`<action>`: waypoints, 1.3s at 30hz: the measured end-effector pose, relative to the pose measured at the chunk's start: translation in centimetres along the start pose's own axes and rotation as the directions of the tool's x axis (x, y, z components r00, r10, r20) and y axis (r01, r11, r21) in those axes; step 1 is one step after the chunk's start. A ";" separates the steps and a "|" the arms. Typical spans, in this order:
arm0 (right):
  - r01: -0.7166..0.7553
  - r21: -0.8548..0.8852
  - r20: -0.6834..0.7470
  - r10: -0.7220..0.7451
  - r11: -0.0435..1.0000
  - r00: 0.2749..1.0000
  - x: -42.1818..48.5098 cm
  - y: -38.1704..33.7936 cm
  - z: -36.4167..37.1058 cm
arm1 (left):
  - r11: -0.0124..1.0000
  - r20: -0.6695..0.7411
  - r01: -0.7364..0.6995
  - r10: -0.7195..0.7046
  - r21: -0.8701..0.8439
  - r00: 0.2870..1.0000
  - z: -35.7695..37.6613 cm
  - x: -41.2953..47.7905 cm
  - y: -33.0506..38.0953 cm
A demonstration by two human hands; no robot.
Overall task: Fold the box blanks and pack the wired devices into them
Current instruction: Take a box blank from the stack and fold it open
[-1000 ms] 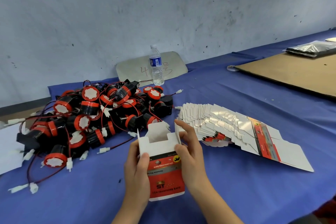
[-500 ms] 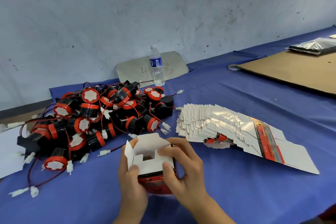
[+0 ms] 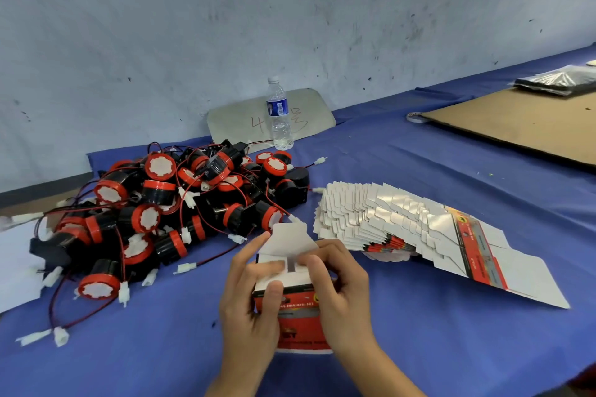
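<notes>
A red and white box (image 3: 298, 309) stands on the blue table between my hands. My left hand (image 3: 250, 306) grips its left side, thumb on the front face and forefinger pressing a side flap inward. My right hand (image 3: 342, 296) grips the right side, fingers pressing the other side flap down. The white top flap (image 3: 292, 238) still stands up behind them. A fanned stack of flat box blanks (image 3: 403, 222) lies to the right. A heap of black and red wired devices (image 3: 167, 209) lies to the left.
A water bottle (image 3: 279, 116) stands by the wall behind the heap, in front of a leaning grey board (image 3: 309, 113). A brown cardboard sheet (image 3: 522, 126) and a dark plastic bag (image 3: 558, 79) lie far right. White paper (image 3: 13, 267) lies at the left edge.
The box has been brought lower and closer to me. Both side flaps, open a second ago, are now pushed inward under my fingers, and my hands have shifted onto the box top.
</notes>
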State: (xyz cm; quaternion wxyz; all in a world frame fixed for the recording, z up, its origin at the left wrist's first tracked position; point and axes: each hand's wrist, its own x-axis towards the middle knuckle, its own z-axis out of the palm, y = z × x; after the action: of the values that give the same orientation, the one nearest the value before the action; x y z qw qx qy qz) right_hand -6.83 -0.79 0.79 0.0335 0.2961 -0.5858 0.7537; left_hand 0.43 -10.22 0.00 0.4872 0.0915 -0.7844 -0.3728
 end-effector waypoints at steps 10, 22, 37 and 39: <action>0.154 -0.096 -0.120 -0.165 0.984 0.979 -0.4 -0.2 -0.3 | 0.985 0.067 -0.110 0.103 0.130 0.993 0.9 -0.6 0.6; 0.327 -0.155 -0.068 -0.340 0.932 0.938 -0.4 -0.3 -0.3 | 0.947 0.147 -0.273 0.249 0.172 0.957 1.2 -0.3 -0.2; 0.090 -0.020 -0.026 -0.091 0.996 0.996 -0.3 -0.3 -0.1 | 0.918 0.215 -0.344 0.302 0.198 0.929 1.2 -0.5 -1.2; 0.065 0.002 -0.031 -0.065 0.998 0.997 -0.2 -0.4 -0.1 | 0.916 0.248 -0.352 0.301 0.194 0.921 1.2 -0.5 -1.3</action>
State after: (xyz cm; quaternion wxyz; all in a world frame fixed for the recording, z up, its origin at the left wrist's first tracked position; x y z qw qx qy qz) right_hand -6.54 -0.49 1.04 0.0666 0.3032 -0.5742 0.7575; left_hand -0.57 -10.31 -1.54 0.4416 -0.0249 -0.8747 -0.1981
